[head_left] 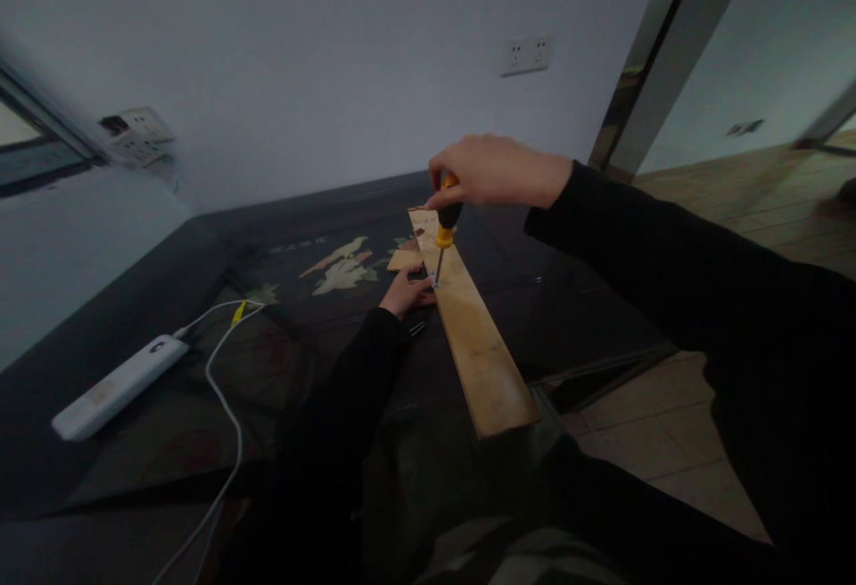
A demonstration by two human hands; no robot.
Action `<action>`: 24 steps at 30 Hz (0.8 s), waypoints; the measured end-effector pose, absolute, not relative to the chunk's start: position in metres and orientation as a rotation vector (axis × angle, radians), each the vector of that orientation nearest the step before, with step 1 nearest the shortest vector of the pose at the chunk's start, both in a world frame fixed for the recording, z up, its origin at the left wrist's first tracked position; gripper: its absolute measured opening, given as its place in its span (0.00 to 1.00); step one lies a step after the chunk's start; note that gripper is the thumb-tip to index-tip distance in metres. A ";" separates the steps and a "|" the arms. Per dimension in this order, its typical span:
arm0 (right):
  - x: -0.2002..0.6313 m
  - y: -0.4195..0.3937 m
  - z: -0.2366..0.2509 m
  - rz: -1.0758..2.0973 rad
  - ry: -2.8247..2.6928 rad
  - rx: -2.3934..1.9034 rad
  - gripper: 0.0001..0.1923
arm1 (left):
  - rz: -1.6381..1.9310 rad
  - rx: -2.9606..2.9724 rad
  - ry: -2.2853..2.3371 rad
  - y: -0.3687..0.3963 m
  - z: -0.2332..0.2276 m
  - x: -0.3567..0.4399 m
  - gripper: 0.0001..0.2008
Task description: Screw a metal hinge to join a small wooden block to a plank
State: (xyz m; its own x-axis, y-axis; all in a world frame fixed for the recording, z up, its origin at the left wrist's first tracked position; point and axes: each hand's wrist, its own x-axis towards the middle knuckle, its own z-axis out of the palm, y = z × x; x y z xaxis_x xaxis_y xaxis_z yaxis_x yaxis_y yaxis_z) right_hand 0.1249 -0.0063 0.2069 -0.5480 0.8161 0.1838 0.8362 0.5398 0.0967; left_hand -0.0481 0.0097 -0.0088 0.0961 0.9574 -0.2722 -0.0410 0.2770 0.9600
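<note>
Your right hand [498,170] is closed over the top of the yellow-and-black screwdriver [446,221], holding it nearly upright with its tip down on a small screw [436,283] in the wooden plank [472,322]. Your left hand [407,291] sits just below and left of the tip, fingers curled and pressed against the plank's edge right beside the screw; whether it pinches the screw itself I cannot tell.

The plank runs from under your right hand back towards your body, lying on the dark table [201,255], with its near end sticking out past the table's edge. A smaller piece of wood [403,259] lies just beyond your left hand.

Further to your left, a white power bank [117,386] rests on the table with its white cable [224,389] looping towards you.

The risk, as I judge it: your grip is high on the handle, so if the tip slips off the screw it would likely strike your left fingers. The overhanging plank could also tip or shift under pressure.
</note>
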 end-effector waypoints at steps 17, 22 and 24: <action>0.126 -0.003 0.196 -0.338 -2.513 -1.508 0.28 | 0.956 0.993 1.228 0.008 -0.005 -0.047 0.27; 0.138 0.006 0.206 -0.088 -2.778 -1.134 0.22 | 0.941 0.994 1.242 0.007 -0.004 -0.047 0.26; 0.138 0.006 0.208 -0.068 -2.819 -1.115 0.21 | 0.939 1.000 1.252 0.007 -0.004 -0.047 0.26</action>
